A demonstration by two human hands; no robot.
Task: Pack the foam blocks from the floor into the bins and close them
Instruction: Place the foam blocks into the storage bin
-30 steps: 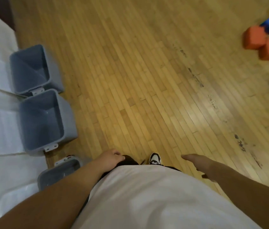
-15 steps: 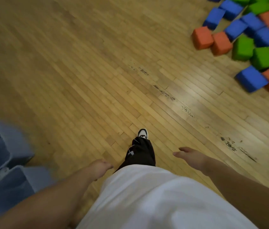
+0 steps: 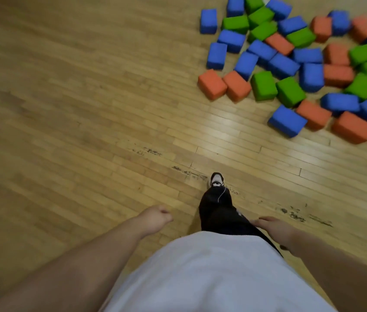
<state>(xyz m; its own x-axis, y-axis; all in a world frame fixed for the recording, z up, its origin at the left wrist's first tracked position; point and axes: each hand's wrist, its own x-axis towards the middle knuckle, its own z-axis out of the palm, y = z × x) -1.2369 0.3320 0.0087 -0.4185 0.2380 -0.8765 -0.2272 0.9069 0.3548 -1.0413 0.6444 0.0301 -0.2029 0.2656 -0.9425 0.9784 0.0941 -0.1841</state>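
Fingers of left hand (image 3: 154,218) loosely curled, empty; right hand (image 3: 273,226) relaxed and near-straight, also empty. Step looks like the approach to a pickup, nothing grasped yet. Foam blocks (image 3: 311,76) heaped on floor (image 3: 88,109) far right, well apart from both hands. Next: close in, crouch, take the nearest orange block (image 3: 212,84). Bins out of view.

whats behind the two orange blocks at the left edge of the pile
Two blue blocks lie just behind the orange blocks; their near lower edges are covered, so touching cannot be told.
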